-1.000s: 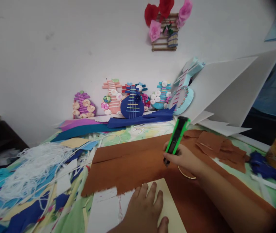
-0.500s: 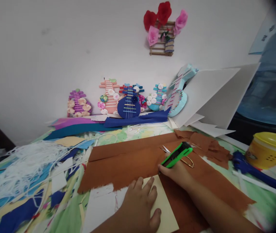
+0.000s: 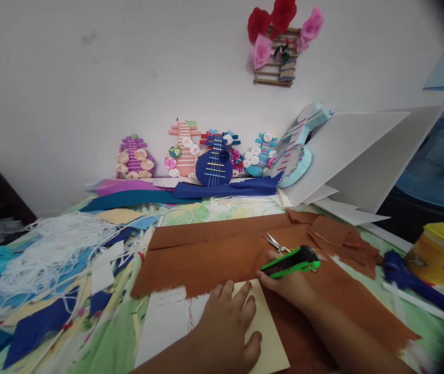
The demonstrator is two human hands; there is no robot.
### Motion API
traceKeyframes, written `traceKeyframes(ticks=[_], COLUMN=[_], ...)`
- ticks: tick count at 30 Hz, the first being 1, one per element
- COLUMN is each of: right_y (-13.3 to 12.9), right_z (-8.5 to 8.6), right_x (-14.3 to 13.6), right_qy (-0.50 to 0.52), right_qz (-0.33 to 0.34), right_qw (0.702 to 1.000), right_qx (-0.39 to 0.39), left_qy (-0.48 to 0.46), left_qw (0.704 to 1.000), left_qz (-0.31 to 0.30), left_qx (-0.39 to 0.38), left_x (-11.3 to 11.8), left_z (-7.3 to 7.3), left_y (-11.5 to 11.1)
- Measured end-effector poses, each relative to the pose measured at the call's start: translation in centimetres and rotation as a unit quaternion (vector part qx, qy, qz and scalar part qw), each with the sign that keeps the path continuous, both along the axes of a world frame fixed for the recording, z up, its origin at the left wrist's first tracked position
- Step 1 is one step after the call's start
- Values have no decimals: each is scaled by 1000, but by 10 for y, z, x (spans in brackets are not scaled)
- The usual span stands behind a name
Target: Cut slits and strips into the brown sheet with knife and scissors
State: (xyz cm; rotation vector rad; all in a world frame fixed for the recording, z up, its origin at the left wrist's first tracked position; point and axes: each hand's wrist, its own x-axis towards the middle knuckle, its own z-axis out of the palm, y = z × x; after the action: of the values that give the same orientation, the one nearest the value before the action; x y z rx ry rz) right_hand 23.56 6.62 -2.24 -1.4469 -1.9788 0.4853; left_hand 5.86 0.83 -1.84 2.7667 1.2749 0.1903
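My right hand (image 3: 290, 283) is closed around a green and black utility knife (image 3: 294, 261), its front end by the top right corner of a cream card (image 3: 271, 340). The blade tip is too small to make out. My left hand (image 3: 227, 322) lies flat with fingers spread, pressing on the cream card and the white sheet (image 3: 167, 322) beside it. Under both spreads a large piece of brown paper or cloth (image 3: 210, 259) with ragged edges. Just beyond the knife lie small scissors (image 3: 274, 241), their gold handles partly hidden behind it.
Tangled white string (image 3: 54, 254) and coloured scraps lie at the left. A blue glue gun (image 3: 397, 270) rests beside a yellow tub (image 3: 440, 252) at the right. Decorated craft lutes (image 3: 214, 166) stand along the wall, with white boards (image 3: 347, 150) leaning nearby.
The camera view has shifted slightly left. The utility knife in my right hand now lies flatter, its rear end lower. My left hand keeps its place on the card.
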Motion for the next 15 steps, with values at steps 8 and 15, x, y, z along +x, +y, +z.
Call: traceKeyframes(ticks=[8,15], right_y=[1,1], right_z=[-2,-3], right_x=[5,3], right_qy=[14,35], right_qz=[-35,-10], right_qw=[999,999], right_qx=[9,-37], left_qy=[2,-5], left_qw=[1000,1000], left_qz=[3,6], left_qx=[-12,-19], left_x=[-1,-1], left_z=[1,3], left_y=[0,-2])
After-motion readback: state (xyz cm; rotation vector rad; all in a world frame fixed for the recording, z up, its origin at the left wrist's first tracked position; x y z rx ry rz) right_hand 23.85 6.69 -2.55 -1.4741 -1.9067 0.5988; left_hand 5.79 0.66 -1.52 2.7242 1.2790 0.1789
